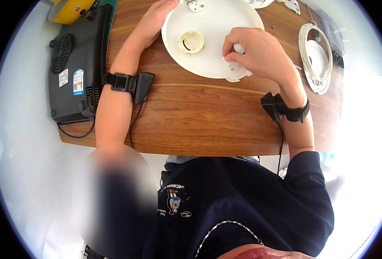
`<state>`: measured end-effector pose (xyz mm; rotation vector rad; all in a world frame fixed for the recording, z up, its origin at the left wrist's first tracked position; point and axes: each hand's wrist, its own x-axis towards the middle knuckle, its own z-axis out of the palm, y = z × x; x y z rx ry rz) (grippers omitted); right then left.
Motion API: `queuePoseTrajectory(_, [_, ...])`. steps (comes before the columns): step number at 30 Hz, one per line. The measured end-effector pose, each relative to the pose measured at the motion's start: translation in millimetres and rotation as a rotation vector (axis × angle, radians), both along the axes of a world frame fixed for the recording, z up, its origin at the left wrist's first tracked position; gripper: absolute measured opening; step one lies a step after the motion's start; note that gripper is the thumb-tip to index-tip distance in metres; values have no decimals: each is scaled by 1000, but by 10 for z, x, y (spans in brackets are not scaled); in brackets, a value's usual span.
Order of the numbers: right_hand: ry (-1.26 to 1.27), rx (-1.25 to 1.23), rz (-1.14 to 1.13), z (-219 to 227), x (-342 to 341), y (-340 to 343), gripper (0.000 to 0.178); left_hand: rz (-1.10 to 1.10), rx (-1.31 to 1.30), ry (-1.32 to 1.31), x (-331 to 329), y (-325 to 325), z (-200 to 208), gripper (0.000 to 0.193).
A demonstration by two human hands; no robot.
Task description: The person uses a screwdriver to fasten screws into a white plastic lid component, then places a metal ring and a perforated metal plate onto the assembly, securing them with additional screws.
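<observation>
White round disc (214, 34) beneath the right hand (258, 49)

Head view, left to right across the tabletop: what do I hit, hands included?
Black appliance with round vent grille → left hand → cream round fitting → right hand → pale ring-shaped part.

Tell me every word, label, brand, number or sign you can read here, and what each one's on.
Dark shirt: white lettering beside a cartoon; I won't copy it out.
Black appliance, white sticker: print too small to read.
Same appliance, blue-and-white sticker: too small to read.
Yellow container: small cartoon print, no readable words.
White disc: no readable text.
</observation>
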<state>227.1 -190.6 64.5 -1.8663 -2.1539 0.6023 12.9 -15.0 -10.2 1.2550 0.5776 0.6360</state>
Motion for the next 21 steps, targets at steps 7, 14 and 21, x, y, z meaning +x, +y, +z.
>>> queuePoseTrajectory(7, [14,-6,-17,10,-9,-8,4,15,57,29,-16,56,-66,43])
queuePoseTrajectory(14, [86,-23,24,18,70,1,8,1,33,64,-48,96,-132,38])
queuePoseTrajectory(21, [93,-22,38,4,97,11,9,-9,26,50,-59,63,-102,37])
